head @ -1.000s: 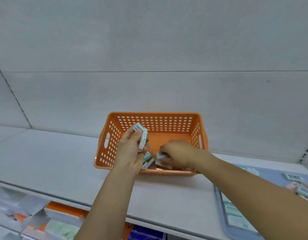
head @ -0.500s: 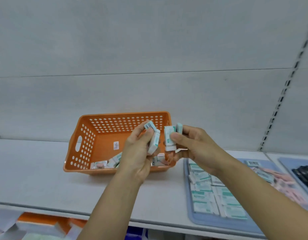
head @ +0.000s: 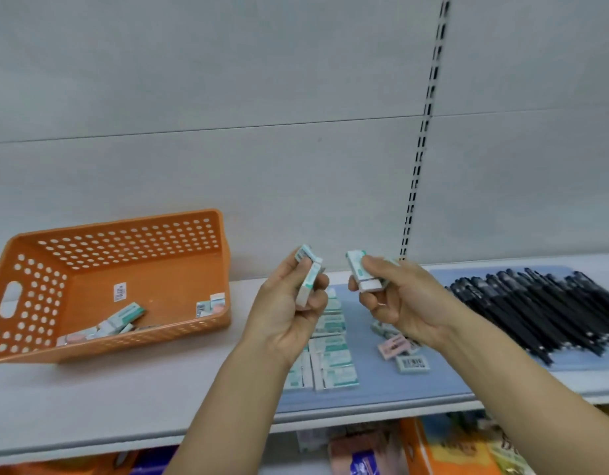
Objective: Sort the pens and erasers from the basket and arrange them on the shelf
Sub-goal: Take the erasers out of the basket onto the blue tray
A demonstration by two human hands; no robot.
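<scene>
Head view showed my left hand point(head: 289, 303) gripping erasers point(head: 308, 279) and my right hand point(head: 395, 296) pinching more point(head: 363, 274) — both held above the shelf point(head: 124, 399). Basket point(head: 28, 351) sat left with a few erasers — pens point(head: 536, 303) lay right.

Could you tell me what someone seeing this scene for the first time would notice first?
Two hands meet mid-frame above the shelf: the left hand and right hand each hold small white-and-green erasers in their grip. To the left sits an orange basket with a few erasers left inside. At the right, a dense row of black pens lies on a blue mat.
</scene>
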